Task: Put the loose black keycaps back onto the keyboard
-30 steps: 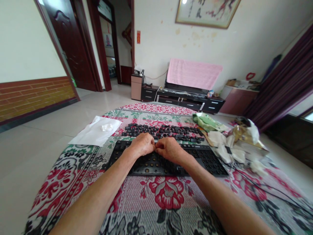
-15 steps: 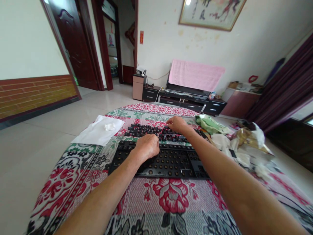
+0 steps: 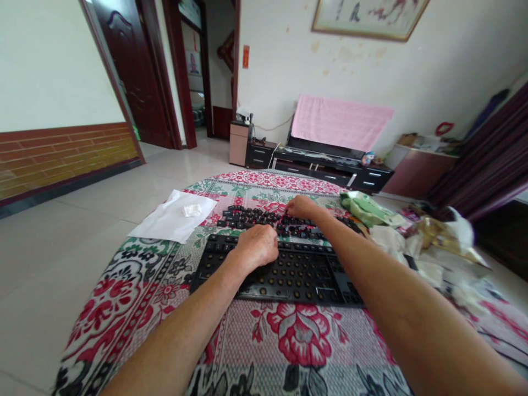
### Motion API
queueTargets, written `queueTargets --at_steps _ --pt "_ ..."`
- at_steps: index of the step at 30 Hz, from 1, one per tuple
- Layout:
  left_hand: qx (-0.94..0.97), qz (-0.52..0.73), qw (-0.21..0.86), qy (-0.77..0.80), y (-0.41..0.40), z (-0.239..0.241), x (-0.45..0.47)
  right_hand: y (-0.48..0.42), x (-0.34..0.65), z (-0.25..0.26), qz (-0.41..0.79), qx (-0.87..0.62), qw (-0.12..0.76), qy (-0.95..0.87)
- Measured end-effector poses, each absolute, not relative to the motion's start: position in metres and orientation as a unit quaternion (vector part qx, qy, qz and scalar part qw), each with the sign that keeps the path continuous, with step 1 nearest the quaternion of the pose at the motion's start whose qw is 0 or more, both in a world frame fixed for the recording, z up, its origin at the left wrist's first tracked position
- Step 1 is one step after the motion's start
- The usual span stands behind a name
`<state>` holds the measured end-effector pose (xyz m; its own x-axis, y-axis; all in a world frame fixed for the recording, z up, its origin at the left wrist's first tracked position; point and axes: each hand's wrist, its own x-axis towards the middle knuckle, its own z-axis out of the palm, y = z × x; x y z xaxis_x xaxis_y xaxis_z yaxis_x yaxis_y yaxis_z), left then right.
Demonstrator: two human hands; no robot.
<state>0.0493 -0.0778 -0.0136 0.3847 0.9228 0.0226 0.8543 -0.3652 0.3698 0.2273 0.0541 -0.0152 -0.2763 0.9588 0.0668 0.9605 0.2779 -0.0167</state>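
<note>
A black keyboard (image 3: 289, 275) lies on the patterned tablecloth, with most keys off and round mounts showing; its top row still carries caps. My left hand (image 3: 259, 245) rests closed over the keyboard's upper middle, its fingers curled and their tips hidden. Just beyond the keyboard, loose black keycaps (image 3: 243, 217) are spread in rough rows. Among these caps is my right hand (image 3: 302, 208), reaching farther out with fingers bent together at the pile. Whatever either hand grips is too small or hidden to make out.
White paper (image 3: 165, 220) with a crumpled white piece (image 3: 192, 210) lies at the left. On the right are a green packet (image 3: 369, 209) and crumpled wrappers and tissue (image 3: 437, 247). The tablecloth (image 3: 231, 346) covers a rounded table. A low TV cabinet (image 3: 322, 168) stands beyond.
My right hand has come down onto the loose keycaps, its fingers drawn in. My left hand keeps its place over the keyboard. The whole view has shifted slightly.
</note>
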Motion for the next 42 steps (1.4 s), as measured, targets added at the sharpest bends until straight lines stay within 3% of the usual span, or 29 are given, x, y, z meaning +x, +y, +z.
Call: queueTargets --at_steps 4,7,13,19,22,26,35,42 --pt "0.817 0.11 0.16 0.543 -0.078 -0.013 0.049 0.051 0.235 -0.008 -0.009 -0.592 0.062 -0.803" --pt "0.815 0.11 0.16 0.546 -0.078 -0.012 0.049 0.032 0.239 0.0 0.016 -0.579 0.133 -0.804" --pt "0.817 0.12 0.145 0.545 -0.08 -0.013 0.05 -0.04 0.228 0.009 0.185 -0.528 0.294 -0.775" --pt "0.822 0.16 0.165 0.521 -0.08 -0.003 0.046 -0.09 0.214 0.006 0.357 -0.493 0.348 -0.713" --pt "0.824 0.217 0.239 0.465 -0.08 0.002 0.045 -0.098 0.212 -0.002 0.39 -0.498 0.376 -0.677" --pt "0.776 0.23 0.383 0.444 -0.083 0.003 0.048 -0.104 0.212 -0.017 0.355 -0.503 0.422 -0.665" --pt "0.734 0.241 0.447 0.451 -0.083 0.002 0.057 -0.109 0.216 -0.03 0.321 -0.475 0.469 -0.671" --pt "0.745 0.21 0.433 0.462 -0.074 0.007 0.058 -0.113 0.22 -0.019 0.16 -0.496 0.434 -0.734"
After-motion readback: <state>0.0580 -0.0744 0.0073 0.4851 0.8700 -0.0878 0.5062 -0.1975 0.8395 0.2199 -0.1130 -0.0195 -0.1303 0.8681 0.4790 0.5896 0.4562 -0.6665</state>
